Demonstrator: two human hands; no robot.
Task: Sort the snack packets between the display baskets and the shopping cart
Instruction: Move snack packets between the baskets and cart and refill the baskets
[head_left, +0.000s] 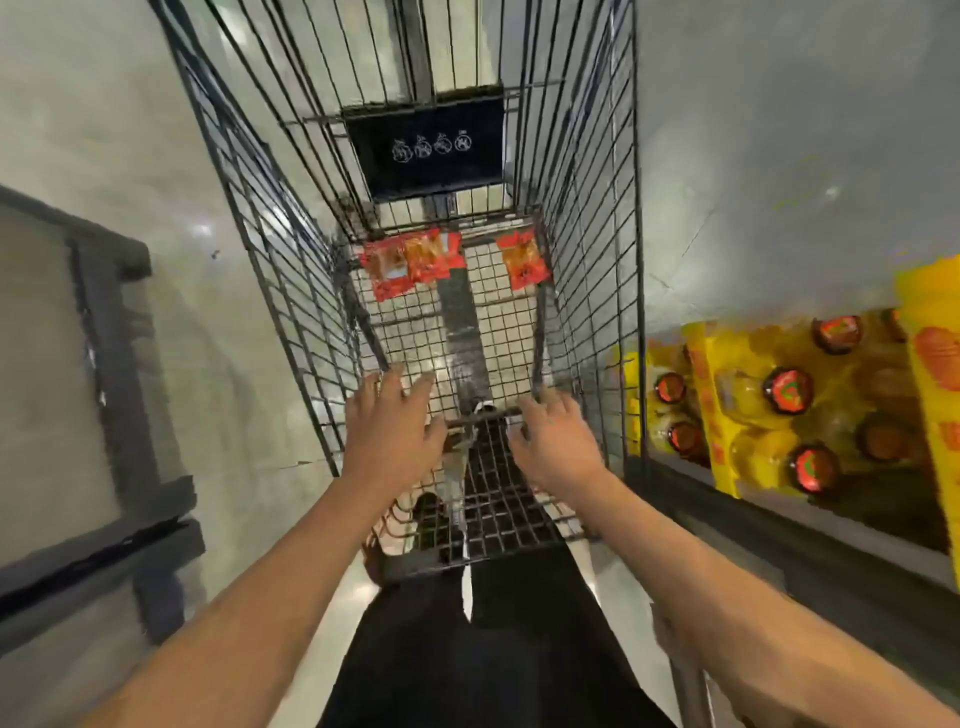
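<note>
Both hands empty, fingers spread: left hand (392, 431) & right hand (553, 441) reaching into the cart (291, 291). 3 red snack packets (415, 260) lie flat at far end. Prob light, crinkly, slippery; pinch by an edge seam.

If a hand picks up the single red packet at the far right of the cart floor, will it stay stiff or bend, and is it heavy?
The single packet looks like a thin foil pouch, so it would probably flex and crinkle. It lies flat on the cart mesh without sagging it, so it is likely light. Its glossy surface may be a little slippery.
</note>
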